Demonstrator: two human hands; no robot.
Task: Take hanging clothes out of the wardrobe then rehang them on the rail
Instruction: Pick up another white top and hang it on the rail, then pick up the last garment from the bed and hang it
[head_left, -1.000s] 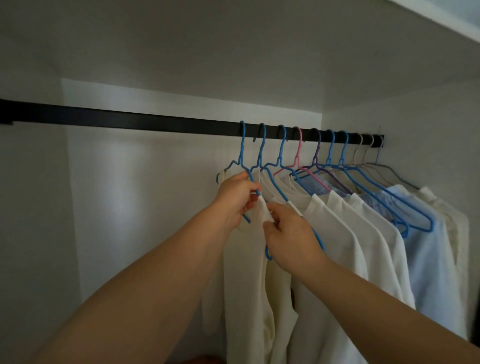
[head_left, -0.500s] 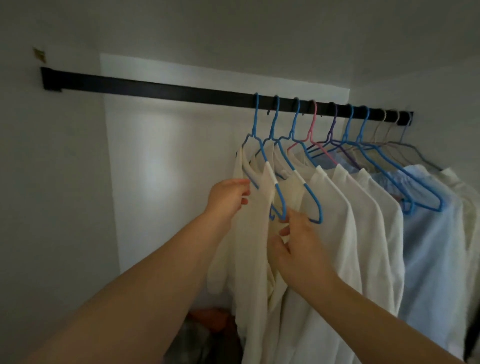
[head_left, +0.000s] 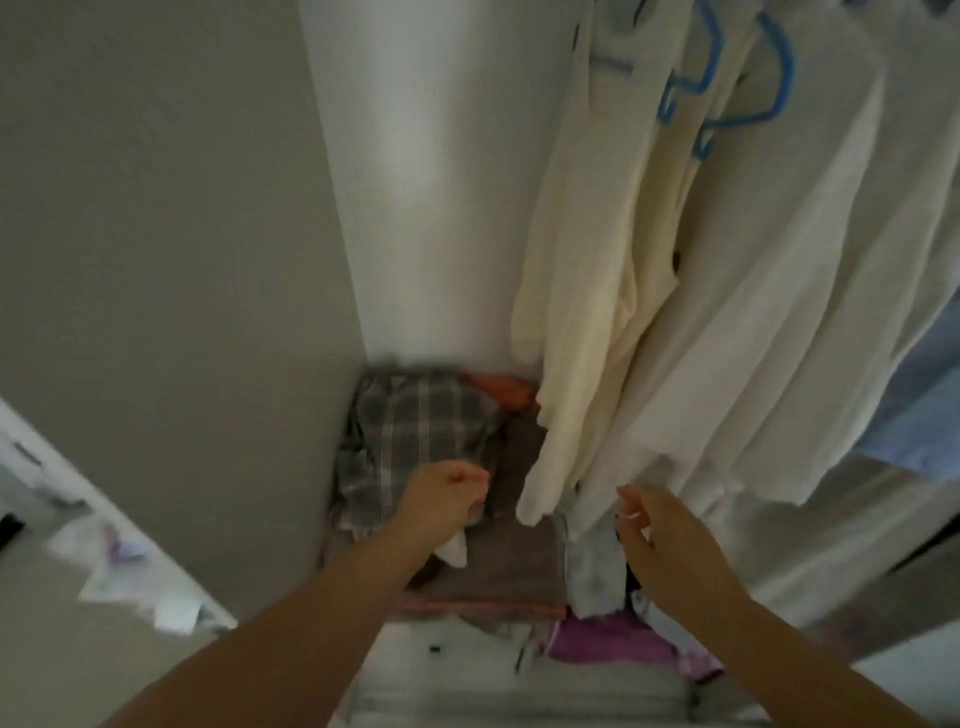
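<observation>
Left hand (head_left: 441, 493) curled over the checked cloth (head_left: 415, 421), holding nothing clear, right hand (head_left: 660, 530) loose and empty, just below the cream shirt (head_left: 582, 291), blue hangers (head_left: 748, 78) above.

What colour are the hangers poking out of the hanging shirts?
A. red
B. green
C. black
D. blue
D: the hangers showing at the shoulders of the cream and white shirts near the top right are bright blue.
</observation>
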